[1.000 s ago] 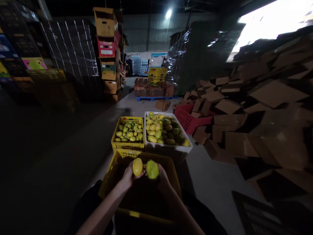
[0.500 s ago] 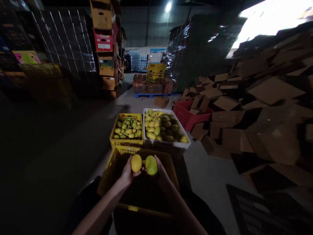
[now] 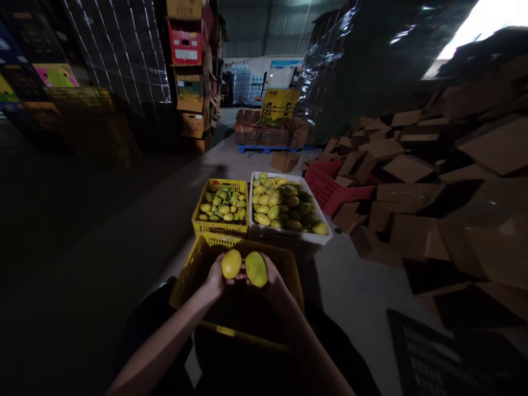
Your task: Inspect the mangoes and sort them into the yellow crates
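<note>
My left hand [image 3: 215, 279] grips a yellow mango [image 3: 231, 264]. Right beside it, my right hand [image 3: 273, 283] grips a greener mango [image 3: 256, 269]; the two fruits almost touch. Both are held above a yellow plastic crate [image 3: 193, 267] directly in front of me, whose inside is dark and hard to read. Beyond it stand a smaller yellow crate [image 3: 220, 227] with green-yellow mangoes and a white crate [image 3: 289, 234] heaped with mangoes.
A red crate [image 3: 325, 192] lies tipped against a big pile of flattened cardboard [image 3: 433, 176] on the right. Stacked boxes [image 3: 192, 71] and wrapped pallets [image 3: 119, 60] stand at the left; a blue pallet with boxes [image 3: 268, 135] is farther back. A dark crate [image 3: 437, 357] sits at bottom right.
The camera has tilted and shifted slightly, so the crates appear higher. Both hands still hold the two mangoes together above the near crate, raised a little.
</note>
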Demonstrator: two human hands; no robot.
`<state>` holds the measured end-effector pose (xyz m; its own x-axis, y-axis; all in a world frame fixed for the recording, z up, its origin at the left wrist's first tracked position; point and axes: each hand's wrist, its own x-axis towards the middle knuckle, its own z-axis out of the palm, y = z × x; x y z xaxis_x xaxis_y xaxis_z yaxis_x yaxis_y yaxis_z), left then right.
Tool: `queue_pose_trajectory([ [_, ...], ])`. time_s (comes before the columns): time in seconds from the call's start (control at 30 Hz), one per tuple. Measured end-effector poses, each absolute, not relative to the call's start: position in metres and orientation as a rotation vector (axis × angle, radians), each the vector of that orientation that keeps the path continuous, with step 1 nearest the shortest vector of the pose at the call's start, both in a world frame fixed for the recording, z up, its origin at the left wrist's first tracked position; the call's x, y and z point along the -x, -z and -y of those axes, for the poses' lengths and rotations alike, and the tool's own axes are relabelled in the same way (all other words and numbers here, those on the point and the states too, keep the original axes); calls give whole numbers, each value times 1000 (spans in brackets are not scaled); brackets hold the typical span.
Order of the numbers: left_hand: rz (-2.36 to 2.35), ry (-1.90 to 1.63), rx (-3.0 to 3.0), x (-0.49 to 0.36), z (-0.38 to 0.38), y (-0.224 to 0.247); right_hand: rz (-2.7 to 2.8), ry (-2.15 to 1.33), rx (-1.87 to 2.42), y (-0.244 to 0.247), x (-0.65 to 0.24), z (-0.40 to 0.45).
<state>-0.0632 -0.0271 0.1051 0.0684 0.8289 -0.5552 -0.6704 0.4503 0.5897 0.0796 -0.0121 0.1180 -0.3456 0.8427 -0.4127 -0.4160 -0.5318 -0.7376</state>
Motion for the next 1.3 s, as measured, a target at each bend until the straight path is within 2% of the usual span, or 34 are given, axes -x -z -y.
queue_pose_trajectory([
  [0.3,-933,-1158,-185,76,30,-117,629,-1739,1069,-98,-70,6],
  [0.5,-1072,-1278,-452,76,33,-115,786,-1834,1129,-102,-70,5],
  [0.7,-1139,-1527,-790,73,32,-116,1046,-1401,1170,-111,-74,8],
  [0.87,-1122,-1542,-928,79,28,-112,1198,-1055,1158,-105,-77,7],
  [1.1,-1158,-1496,-1113,82,30,-109,1318,-912,1112,-105,-78,10],
  [1.3,-1125,-1537,-1118,79,31,-115,1246,-935,1103,-110,-75,12],
])
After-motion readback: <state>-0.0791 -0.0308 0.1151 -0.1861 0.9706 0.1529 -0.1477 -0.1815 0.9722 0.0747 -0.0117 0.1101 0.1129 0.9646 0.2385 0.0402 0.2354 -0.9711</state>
